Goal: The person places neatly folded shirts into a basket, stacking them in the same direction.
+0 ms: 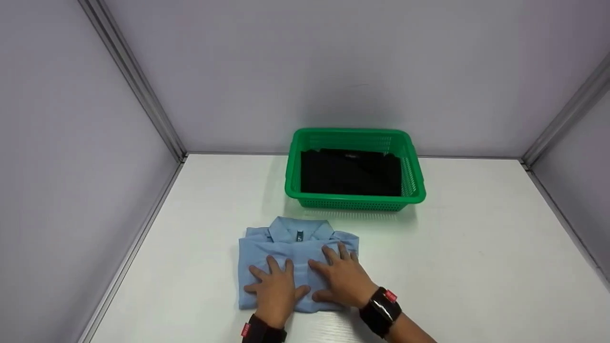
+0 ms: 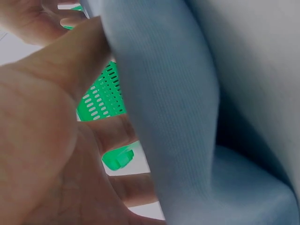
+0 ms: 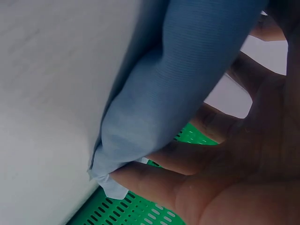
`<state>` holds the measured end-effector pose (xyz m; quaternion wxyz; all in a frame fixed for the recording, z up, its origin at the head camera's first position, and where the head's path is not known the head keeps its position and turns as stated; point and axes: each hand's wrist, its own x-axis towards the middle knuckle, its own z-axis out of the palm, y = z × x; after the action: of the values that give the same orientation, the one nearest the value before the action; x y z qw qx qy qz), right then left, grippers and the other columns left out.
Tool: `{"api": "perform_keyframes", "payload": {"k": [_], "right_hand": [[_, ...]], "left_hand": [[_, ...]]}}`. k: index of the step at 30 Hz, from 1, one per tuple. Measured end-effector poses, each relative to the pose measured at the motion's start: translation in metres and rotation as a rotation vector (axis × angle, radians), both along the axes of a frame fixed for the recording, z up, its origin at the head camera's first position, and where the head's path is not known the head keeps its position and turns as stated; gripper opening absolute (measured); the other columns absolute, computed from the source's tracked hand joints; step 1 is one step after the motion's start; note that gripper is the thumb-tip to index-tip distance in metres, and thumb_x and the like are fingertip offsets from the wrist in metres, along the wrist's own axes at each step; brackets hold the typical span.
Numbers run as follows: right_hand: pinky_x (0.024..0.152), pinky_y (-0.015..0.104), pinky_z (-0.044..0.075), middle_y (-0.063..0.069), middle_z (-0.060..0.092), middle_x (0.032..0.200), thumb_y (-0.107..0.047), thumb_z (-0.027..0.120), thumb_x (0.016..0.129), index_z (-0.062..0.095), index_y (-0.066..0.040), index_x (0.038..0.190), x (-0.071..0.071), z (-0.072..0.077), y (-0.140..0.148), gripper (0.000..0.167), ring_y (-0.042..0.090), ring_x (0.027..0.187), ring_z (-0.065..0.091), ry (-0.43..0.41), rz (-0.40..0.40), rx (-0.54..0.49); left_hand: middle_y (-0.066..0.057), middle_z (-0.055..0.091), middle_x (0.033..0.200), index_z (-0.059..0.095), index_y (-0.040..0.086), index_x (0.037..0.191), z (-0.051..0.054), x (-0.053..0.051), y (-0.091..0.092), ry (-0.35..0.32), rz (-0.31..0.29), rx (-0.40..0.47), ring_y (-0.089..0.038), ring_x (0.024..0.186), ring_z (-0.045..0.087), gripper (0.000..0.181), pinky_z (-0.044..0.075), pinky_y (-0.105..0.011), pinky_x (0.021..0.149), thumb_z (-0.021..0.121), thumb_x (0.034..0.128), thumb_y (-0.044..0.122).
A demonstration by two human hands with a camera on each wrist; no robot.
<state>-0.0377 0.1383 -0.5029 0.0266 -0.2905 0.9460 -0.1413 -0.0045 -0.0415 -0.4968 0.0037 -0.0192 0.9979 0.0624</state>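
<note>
A light blue collared shirt (image 1: 300,252) lies folded into a rough rectangle on the white table, its collar toward the back and a small dark label inside the neck. My left hand (image 1: 276,290) rests on its left half with the fingers spread. On the right half, my right hand (image 1: 343,276) presses down, fingers also spread. Both wrist views show the folded front edge of the blue shirt (image 2: 164,103) close up, with fingertips of the right hand (image 3: 220,154) touching the cloth.
Behind the shirt stands a green plastic basket (image 1: 355,201) with perforated sides, holding a folded black garment (image 1: 350,174). Grey-white panels (image 1: 238,76) enclose the table (image 1: 476,247) at the back and both sides. Each wrist wears a black band (image 1: 380,312).
</note>
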Motion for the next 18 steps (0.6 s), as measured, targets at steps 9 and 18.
{"api": "perform_keyframes", "payload": {"k": [9,18], "right_hand": [[0.106,0.08,0.042,0.024,0.052,0.155,-0.056,0.085,0.082,0.065,-0.023,0.146,0.002,0.0,0.008,0.075,0.067,0.14,0.044,-0.022,-0.004,0.006],[0.104,0.082,0.042,0.024,0.053,0.155,-0.055,0.086,0.081,0.066,-0.022,0.145,0.002,-0.002,0.017,0.075,0.067,0.14,0.043,-0.032,-0.009,-0.014]], "left_hand": [[-0.035,0.055,0.144,0.067,0.008,0.139,-0.002,0.0,0.008,-0.02,-0.001,-0.002,-0.076,0.126,0.047,0.081,0.049,-0.086,0.078,0.085,0.0805,0.061],[-0.033,0.057,0.144,0.068,0.01,0.139,-0.001,0.001,0.016,-0.01,-0.021,-0.065,-0.074,0.124,0.05,0.081,0.051,-0.083,0.077,0.081,0.0816,0.065]]}}
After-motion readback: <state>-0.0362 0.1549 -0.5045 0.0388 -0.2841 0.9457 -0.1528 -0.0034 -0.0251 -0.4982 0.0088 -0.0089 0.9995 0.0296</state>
